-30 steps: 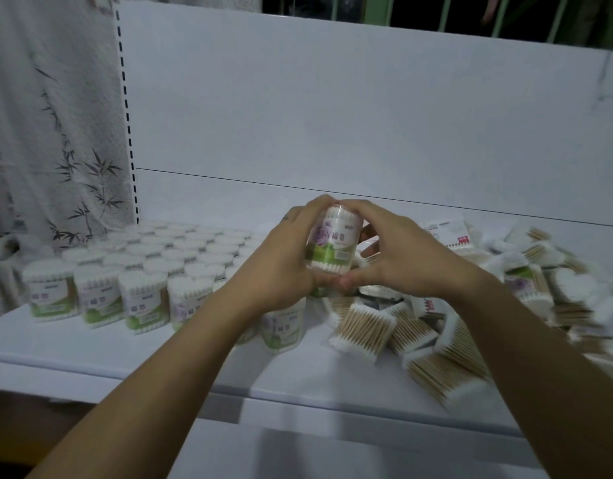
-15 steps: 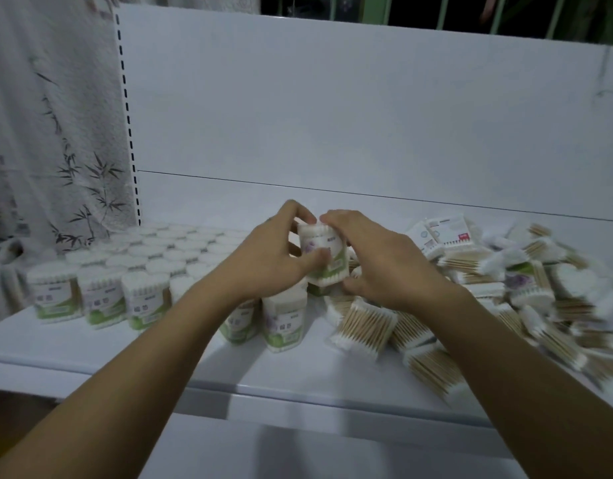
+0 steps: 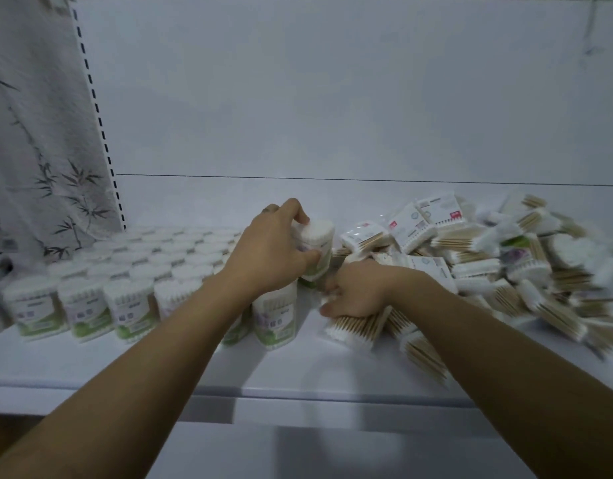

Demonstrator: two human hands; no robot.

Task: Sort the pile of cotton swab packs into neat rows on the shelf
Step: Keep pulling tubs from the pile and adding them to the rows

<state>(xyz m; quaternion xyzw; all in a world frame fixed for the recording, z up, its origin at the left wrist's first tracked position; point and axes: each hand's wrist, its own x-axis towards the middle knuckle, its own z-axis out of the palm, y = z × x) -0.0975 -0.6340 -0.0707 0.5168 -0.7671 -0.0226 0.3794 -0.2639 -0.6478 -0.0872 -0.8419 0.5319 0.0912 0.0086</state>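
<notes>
My left hand (image 3: 268,252) grips a round cotton swab pack (image 3: 318,246) from its left side, holding it upright at the right end of the rows. Rows of upright round packs (image 3: 90,281) fill the left part of the white shelf (image 3: 180,364). My right hand (image 3: 356,288) reaches down into the left edge of the pile of loose packs (image 3: 498,264); its fingers curl over a flat pack of wooden-stick swabs (image 3: 350,328), and its fingertips are hidden.
A white back panel (image 3: 332,98) closes the shelf behind. A patterned curtain (image 3: 35,133) hangs at the left. The shelf's front edge (image 3: 298,392) runs below my forearms. One upright pack (image 3: 274,316) stands just below my left hand.
Both hands held the round pack up together; now the left hand alone has lowered it toward the rows. The right hand let go and dropped to the pile.
</notes>
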